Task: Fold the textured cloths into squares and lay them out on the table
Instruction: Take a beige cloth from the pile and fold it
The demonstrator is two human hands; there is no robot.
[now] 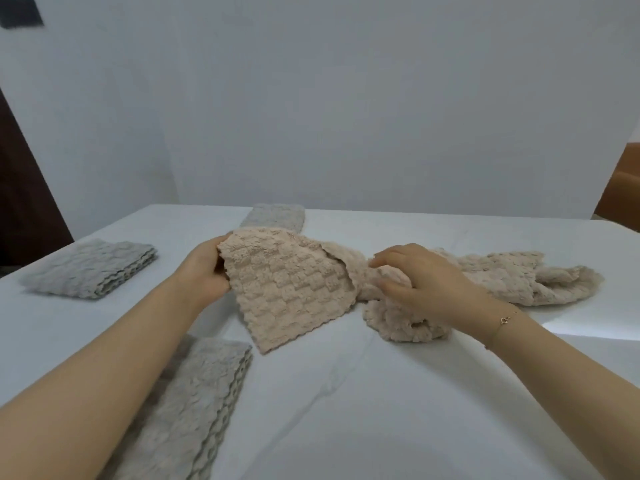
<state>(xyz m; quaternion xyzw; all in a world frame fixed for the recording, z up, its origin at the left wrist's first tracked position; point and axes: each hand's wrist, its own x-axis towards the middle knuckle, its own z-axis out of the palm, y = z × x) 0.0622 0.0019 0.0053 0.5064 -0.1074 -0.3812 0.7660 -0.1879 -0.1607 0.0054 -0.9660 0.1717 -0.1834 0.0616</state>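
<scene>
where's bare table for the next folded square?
Bare: near-right table, below the beige cloth and right hand; also far right, behind the beige pile. Crowded: left side, with grey folded cloths near, left and far centre.

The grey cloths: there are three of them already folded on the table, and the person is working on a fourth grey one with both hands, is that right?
Not quite. The head view shows three folded grey cloths, at the left, near the left forearm and at the far edge of the table, but the cloth in hand is beige, not grey. The left hand grips its edge and the right hand rests on it.
</scene>
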